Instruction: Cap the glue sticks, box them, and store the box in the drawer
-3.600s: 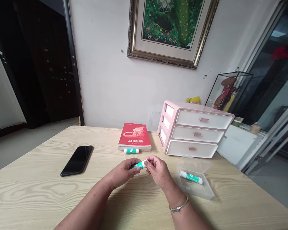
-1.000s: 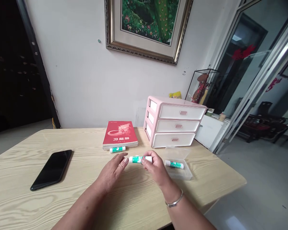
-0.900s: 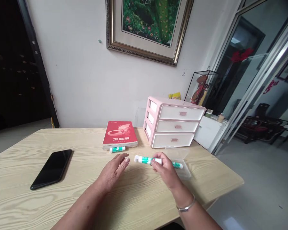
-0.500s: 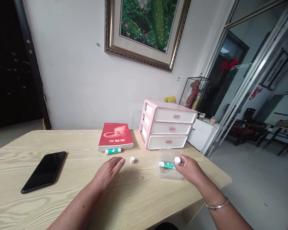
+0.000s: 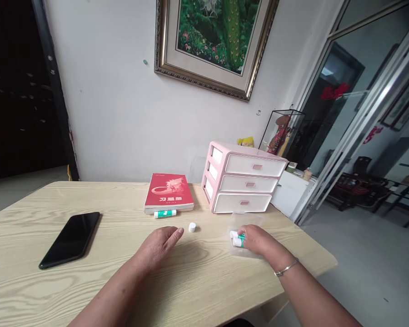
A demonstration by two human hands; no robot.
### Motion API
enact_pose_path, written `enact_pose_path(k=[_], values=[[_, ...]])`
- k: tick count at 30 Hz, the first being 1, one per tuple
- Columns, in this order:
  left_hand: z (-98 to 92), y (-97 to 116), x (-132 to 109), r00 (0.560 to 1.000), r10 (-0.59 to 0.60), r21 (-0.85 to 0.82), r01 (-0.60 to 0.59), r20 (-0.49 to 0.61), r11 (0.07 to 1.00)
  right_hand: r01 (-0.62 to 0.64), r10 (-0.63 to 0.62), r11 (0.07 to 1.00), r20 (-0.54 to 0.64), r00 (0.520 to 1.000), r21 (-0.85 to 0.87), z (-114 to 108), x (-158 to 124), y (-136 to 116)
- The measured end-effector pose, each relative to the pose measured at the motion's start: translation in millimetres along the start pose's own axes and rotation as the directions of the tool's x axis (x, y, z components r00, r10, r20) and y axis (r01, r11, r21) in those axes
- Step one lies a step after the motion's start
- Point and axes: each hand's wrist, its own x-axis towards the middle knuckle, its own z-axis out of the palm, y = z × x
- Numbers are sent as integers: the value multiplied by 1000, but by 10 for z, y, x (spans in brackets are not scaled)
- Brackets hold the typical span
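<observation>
My right hand [image 5: 254, 238] reaches into a small clear plastic box [image 5: 247, 253], fingers wrapped round a green and white glue stick [image 5: 237, 242]. Beside it in the box lies a second glue stick [image 5: 234, 234], partly covered by the hand. My left hand [image 5: 162, 245] rests on the table, thumb stretched out, with no object visible in it; some fingers are hidden underneath. Just past its thumb stands a white cap [image 5: 192, 227]. Another green and white glue stick [image 5: 165, 214] lies against the front of a red book [image 5: 169, 190].
A pink and white drawer unit [image 5: 244, 181] stands behind the clear box, its drawers closed. On the left of the wooden table [image 5: 122, 286] lies a black phone [image 5: 70, 240]. The wall with a framed picture [image 5: 204, 84] rises behind the table.
My right hand has lowered the glue stick from upright to lying in the clear box, beside the other one. My left hand has stayed almost still on the table. The view has shifted slightly.
</observation>
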Motion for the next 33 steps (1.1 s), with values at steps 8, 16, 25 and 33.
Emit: enact_pose_path(k=[8, 16, 25, 33], values=[[-51, -116, 91, 980, -40, 234, 86, -196, 968, 83, -17, 968, -266, 964, 238, 64, -94, -517], [-81, -436, 241, 969, -9, 578, 155, -247, 801, 269, -231, 954, -245, 942, 134, 496, 156, -1474], [35, -588, 386, 975, -46, 681, 186, -219, 709, 258, -229, 957, -199, 953, 134, 764, 451, -1709], [25, -377, 345, 950, 55, 730, 197, -307, 654, 149, 0, 805, -250, 968, 575, 934, 626, -1510]])
